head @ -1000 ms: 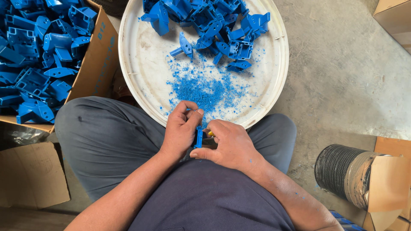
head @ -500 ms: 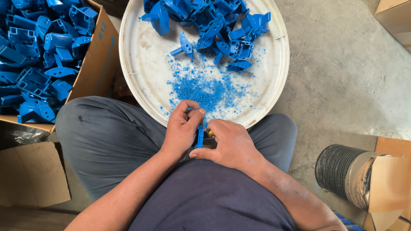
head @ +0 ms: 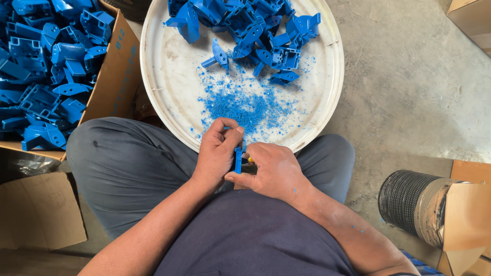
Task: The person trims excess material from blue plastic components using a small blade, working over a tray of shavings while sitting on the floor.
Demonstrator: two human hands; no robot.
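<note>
My left hand (head: 217,153) and my right hand (head: 271,171) meet over my lap at the near rim of a big white round tray (head: 169,92). Between them they grip one small blue plastic part (head: 238,159), held upright. A bit of yellow shows by my right thumb; what it is I cannot tell. On the tray lie a pile of blue plastic parts (head: 250,25) at the far side and a patch of blue shavings (head: 240,105) just beyond my hands.
An open cardboard box (head: 115,76) on the left is full of blue plastic parts (head: 46,66). A flat cardboard piece (head: 38,212) lies at lower left. A dark ribbed roll (head: 409,199) and cardboard boxes (head: 468,214) stand on the concrete floor at right.
</note>
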